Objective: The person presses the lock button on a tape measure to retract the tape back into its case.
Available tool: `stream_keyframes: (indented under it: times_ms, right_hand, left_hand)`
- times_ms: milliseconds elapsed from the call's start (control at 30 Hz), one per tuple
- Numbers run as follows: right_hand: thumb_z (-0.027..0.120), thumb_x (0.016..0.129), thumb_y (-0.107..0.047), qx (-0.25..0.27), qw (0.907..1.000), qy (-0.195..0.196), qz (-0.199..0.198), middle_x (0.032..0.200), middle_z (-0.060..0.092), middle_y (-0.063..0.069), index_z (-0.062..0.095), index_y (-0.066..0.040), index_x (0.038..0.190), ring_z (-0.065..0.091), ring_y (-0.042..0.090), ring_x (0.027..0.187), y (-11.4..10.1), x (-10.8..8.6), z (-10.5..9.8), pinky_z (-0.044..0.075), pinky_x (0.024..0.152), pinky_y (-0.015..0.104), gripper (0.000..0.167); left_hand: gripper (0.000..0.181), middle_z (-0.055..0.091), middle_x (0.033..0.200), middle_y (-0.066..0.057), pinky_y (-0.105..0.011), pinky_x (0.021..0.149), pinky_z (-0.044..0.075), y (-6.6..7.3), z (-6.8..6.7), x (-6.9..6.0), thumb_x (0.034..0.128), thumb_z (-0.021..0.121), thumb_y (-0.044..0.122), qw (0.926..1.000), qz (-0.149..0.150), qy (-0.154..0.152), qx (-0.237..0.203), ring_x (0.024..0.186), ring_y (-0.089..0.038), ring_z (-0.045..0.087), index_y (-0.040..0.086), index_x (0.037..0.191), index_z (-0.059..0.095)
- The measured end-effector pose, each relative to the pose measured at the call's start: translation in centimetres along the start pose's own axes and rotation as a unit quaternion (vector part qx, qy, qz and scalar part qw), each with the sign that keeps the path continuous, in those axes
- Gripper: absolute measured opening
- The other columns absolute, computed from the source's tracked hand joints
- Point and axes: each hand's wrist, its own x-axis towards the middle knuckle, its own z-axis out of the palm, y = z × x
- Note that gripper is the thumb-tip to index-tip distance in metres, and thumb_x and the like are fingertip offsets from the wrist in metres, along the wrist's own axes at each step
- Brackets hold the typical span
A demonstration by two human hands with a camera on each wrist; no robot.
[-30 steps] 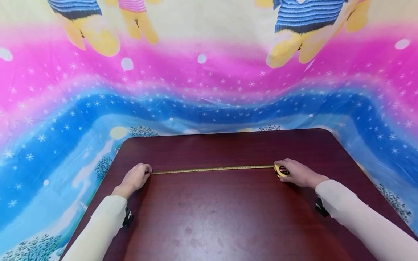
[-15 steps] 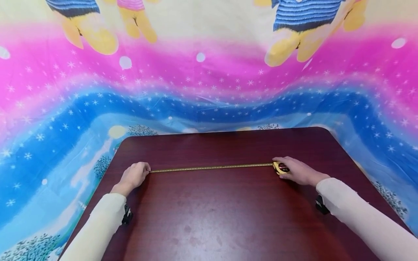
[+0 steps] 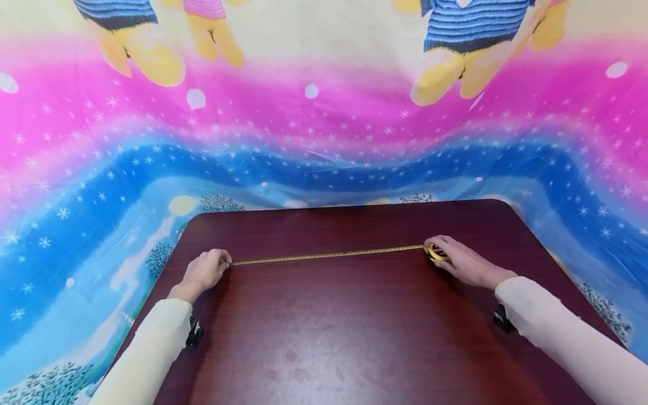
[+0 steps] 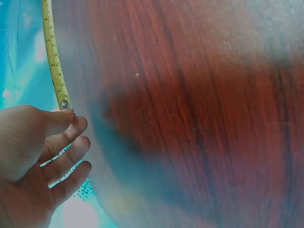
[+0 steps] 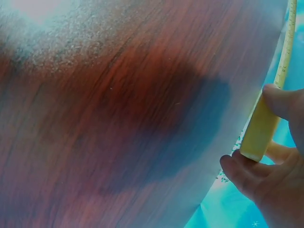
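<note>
A yellow tape measure sits in my right hand, whose thumb and fingers grip its case. Its yellow blade is pulled out to the left and stretches above the table between both hands. My left hand pinches the blade's end between thumb and forefinger. In the left wrist view the metal end hook shows right at the thumb tip, and the other fingers are spread below. The right wrist view shows the case edge-on, with the thumb on one side and fingers underneath.
A dark red-brown wooden table with rounded corners lies under both hands. Behind and beside it hangs a curtain printed in pink and blue with snowflakes. Black wrist devices show at the sleeves.
My right hand has raised the tape measure's case slightly and tilted it. The blade now slopes up more toward the right. My left hand has shifted a little left and up, still pinching the end.
</note>
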Motion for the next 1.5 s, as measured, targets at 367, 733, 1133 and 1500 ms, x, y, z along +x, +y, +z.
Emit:
stream_keyframes:
  times_ms: [367,733,1133,1500]
  right_hand:
    - [0.064,0.096,0.000,-0.042,0.9978,0.036,-0.036,0.134,0.051,0.019,0.061,-0.011,0.123,0.059,0.033,0.114,-0.3,-0.1,-0.3,0.053,0.093,0.052,0.029]
    - [0.065,0.096,-0.005,-0.040,0.9991,0.016,-0.008,0.135,0.053,0.019,0.065,-0.012,0.126,0.059,0.036,0.117,-0.2,-0.7,-1.2,0.054,0.093,0.055,0.030]
    - [0.066,0.095,-0.002,-0.031,0.9994,0.011,-0.007,0.133,0.053,0.017,0.066,-0.012,0.114,0.058,0.033,0.116,-0.1,-1.0,-1.3,0.055,0.090,0.051,0.022]
    - [0.072,0.094,-0.010,0.004,0.9998,0.008,0.016,0.144,0.048,0.019,0.033,-0.016,0.157,0.053,0.033,0.122,0.2,-1.4,-1.4,0.050,0.098,0.057,0.074]
  left_hand:
    - [0.011,0.070,0.086,-0.007,-0.037,0.063,0.048,0.3,-0.4,-0.3,0.0984,0.062,0.009,1.0000,0.000,0.002,-0.008,0.066,-0.017,0.056,0.007,0.103,0.071]
    - [0.011,0.073,0.091,-0.007,-0.039,0.064,0.049,0.7,-0.8,-0.3,0.0997,0.060,0.009,0.9999,0.012,0.004,-0.002,0.068,-0.017,0.057,0.008,0.100,0.070]
    - [0.012,0.072,0.094,-0.008,-0.039,0.067,0.049,1.3,-1.3,0.0,0.0993,0.059,0.007,0.9997,0.024,-0.002,-0.003,0.070,-0.016,0.057,0.008,0.100,0.071]
    - [0.011,0.072,0.093,-0.008,-0.040,0.067,0.051,0.8,-1.5,-0.2,0.0984,0.061,0.007,0.9997,0.024,0.007,-0.008,0.073,-0.018,0.060,0.009,0.100,0.071]
